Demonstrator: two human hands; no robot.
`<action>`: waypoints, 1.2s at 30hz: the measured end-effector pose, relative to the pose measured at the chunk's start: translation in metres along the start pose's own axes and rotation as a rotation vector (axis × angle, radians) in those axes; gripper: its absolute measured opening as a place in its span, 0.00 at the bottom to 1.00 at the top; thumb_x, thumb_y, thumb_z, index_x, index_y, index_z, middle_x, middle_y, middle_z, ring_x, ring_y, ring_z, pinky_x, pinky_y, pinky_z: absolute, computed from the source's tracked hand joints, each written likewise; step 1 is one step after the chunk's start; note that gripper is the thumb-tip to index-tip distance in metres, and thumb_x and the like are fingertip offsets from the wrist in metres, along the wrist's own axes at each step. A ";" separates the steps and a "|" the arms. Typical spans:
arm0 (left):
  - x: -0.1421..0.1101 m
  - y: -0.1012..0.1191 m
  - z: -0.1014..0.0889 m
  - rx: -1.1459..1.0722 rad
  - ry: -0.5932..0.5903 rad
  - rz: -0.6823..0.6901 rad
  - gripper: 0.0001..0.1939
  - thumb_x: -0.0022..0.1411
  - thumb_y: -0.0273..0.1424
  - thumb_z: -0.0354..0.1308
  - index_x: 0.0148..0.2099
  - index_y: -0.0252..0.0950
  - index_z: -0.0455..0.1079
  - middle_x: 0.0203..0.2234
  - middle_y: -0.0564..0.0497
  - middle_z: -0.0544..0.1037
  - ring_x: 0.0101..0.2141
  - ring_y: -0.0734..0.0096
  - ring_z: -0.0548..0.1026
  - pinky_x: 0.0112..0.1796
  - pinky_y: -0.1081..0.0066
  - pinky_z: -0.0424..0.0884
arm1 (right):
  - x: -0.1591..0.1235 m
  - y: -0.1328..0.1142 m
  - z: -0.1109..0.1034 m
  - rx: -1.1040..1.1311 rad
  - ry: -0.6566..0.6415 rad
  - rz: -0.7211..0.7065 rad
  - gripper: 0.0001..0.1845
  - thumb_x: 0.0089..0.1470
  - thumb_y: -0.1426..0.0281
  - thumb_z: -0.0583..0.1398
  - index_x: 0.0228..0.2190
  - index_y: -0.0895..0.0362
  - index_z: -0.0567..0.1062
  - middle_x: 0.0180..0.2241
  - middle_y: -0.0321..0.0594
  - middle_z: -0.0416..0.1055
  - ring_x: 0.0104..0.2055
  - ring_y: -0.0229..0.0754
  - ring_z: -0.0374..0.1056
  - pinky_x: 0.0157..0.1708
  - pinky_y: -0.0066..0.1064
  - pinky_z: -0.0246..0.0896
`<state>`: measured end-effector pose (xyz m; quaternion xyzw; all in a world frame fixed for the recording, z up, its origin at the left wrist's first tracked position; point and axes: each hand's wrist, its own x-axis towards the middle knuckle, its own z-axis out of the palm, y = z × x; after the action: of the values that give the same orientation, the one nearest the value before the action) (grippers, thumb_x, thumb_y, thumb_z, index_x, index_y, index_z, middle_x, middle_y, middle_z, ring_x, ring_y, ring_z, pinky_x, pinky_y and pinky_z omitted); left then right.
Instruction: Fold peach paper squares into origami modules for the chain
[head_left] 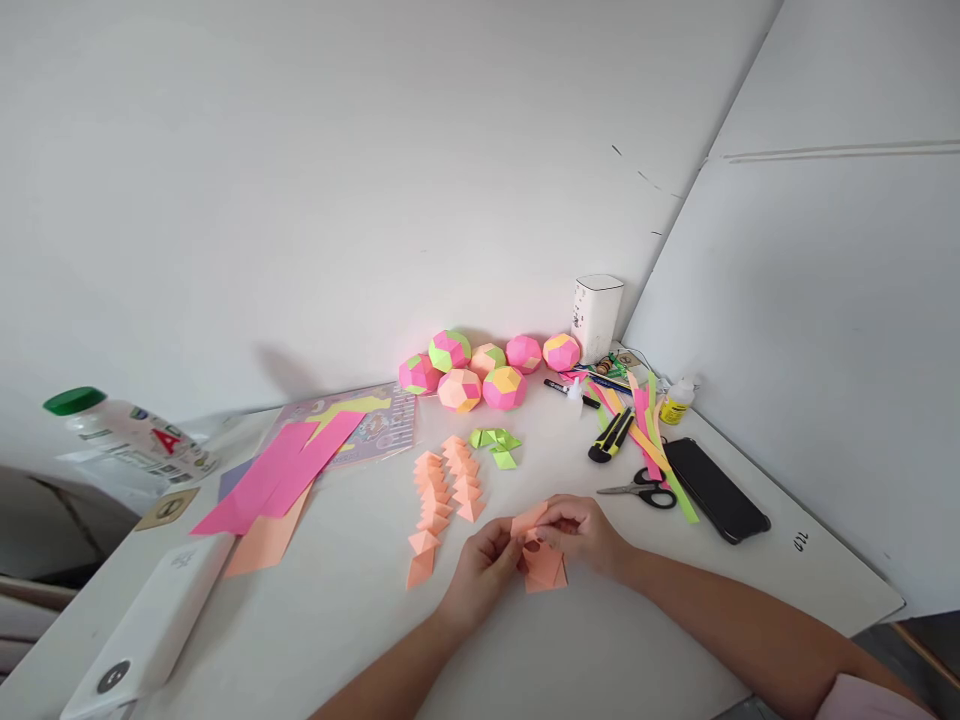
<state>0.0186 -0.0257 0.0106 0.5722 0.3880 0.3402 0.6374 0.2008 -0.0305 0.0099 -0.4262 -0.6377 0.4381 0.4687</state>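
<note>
The left hand [489, 562] and right hand [586, 532], fingers curled nearly closed, pinch a peach paper [529, 519] between thumbs and fingertips, just above the tabletop [300, 640], right of the folded peach pieces [432, 497] and nearer the person than the scissors [651, 490].

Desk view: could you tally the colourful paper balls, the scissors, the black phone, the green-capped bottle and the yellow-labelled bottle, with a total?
Paper balls: 7
Scissors: 1
Black phone: 1
Green-capped bottle: 1
Yellow-labelled bottle: 1
Total: 11
</note>
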 end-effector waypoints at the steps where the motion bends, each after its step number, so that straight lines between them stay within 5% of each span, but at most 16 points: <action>1: 0.000 -0.001 0.000 -0.002 -0.005 0.003 0.14 0.59 0.41 0.54 0.36 0.35 0.71 0.30 0.48 0.77 0.27 0.70 0.72 0.31 0.71 0.68 | 0.000 0.000 0.000 0.012 0.000 0.008 0.08 0.49 0.67 0.63 0.24 0.59 0.77 0.24 0.38 0.69 0.28 0.38 0.64 0.28 0.29 0.61; 9: 0.002 -0.004 0.000 0.064 0.037 -0.019 0.16 0.57 0.43 0.57 0.26 0.36 0.66 0.23 0.52 0.75 0.26 0.70 0.73 0.27 0.74 0.65 | -0.002 -0.003 0.002 0.095 -0.007 0.070 0.08 0.48 0.68 0.62 0.23 0.60 0.75 0.23 0.37 0.69 0.26 0.38 0.66 0.25 0.28 0.63; 36: 0.001 -0.002 0.001 0.105 0.014 -0.014 0.16 0.57 0.44 0.56 0.31 0.35 0.72 0.24 0.49 0.78 0.26 0.69 0.73 0.29 0.73 0.67 | -0.005 0.004 0.004 0.167 -0.014 0.112 0.10 0.48 0.64 0.62 0.26 0.59 0.72 0.22 0.35 0.69 0.24 0.37 0.68 0.26 0.30 0.65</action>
<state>0.0203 -0.0253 0.0086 0.5998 0.4137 0.3187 0.6062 0.1982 -0.0349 0.0044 -0.4177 -0.5775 0.5183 0.4726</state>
